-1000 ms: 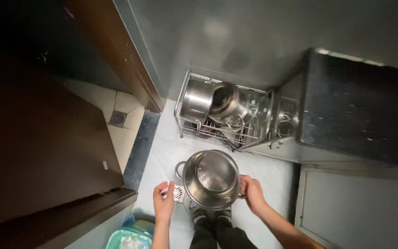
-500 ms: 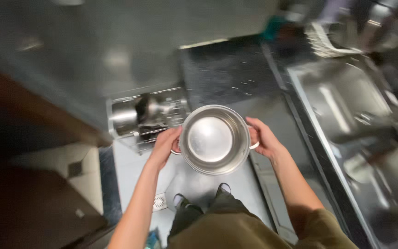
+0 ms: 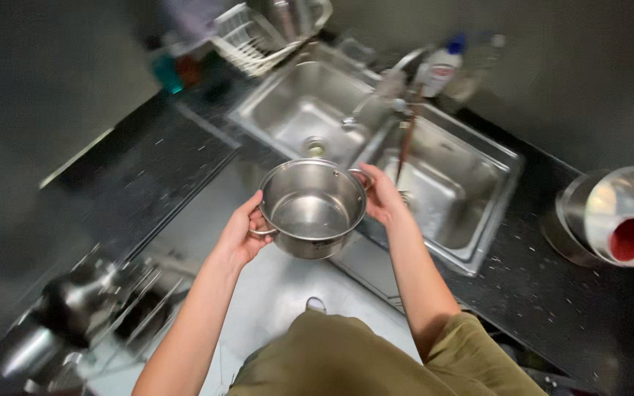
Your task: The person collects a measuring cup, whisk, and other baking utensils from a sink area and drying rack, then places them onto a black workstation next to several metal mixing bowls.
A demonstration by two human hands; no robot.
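Note:
I hold a round stainless steel pot (image 3: 312,209) by its two side handles, in front of my body. My left hand (image 3: 242,233) grips the left handle and my right hand (image 3: 381,195) grips the right one. The pot is upright and looks empty and shiny inside. It hangs at the near edge of a double steel sink (image 3: 434,183) set in a black speckled counter (image 3: 152,172).
A faucet (image 3: 376,99) and a white bottle (image 3: 440,70) stand behind the sink. A white dish rack (image 3: 254,37) sits at the back left. A steel container with something red inside (image 3: 618,216) rests on the counter at right. A floor rack of steel vessels (image 3: 75,308) lies low left.
I have lifted the pot from near the floor rack and turned with it toward the sink. Both hands stay on the handles.

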